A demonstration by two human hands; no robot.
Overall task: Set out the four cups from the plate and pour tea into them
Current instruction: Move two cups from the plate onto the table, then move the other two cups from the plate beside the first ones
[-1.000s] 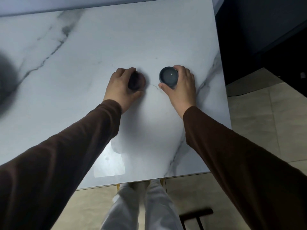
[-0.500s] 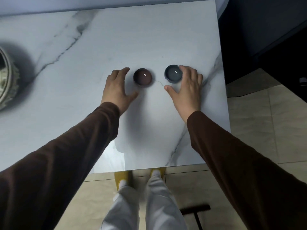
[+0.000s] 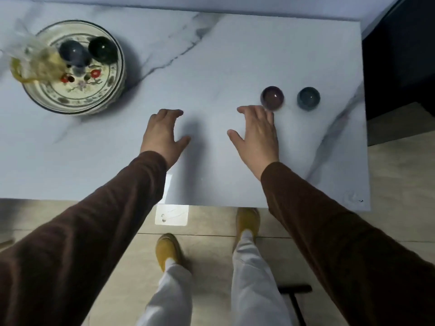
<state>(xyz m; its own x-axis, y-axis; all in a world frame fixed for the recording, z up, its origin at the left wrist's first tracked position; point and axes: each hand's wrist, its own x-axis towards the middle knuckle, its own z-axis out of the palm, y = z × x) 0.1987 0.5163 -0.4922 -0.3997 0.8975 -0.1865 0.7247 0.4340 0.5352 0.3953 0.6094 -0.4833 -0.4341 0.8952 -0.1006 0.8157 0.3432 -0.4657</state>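
White marble surface (image 3: 211, 55) with grey veins. Directly on it: a patterned plate (image 3: 103, 100) at the far left, plus a brown cup (image 3: 272, 98) and a blue-grey cup (image 3: 308, 98) side by side near the right edge.

A white marble table (image 3: 211, 55) stands on beige floor tiles (image 3: 400, 172). Yellow shoes (image 3: 168, 250) and pale trousers (image 3: 254, 285) show below its edge.
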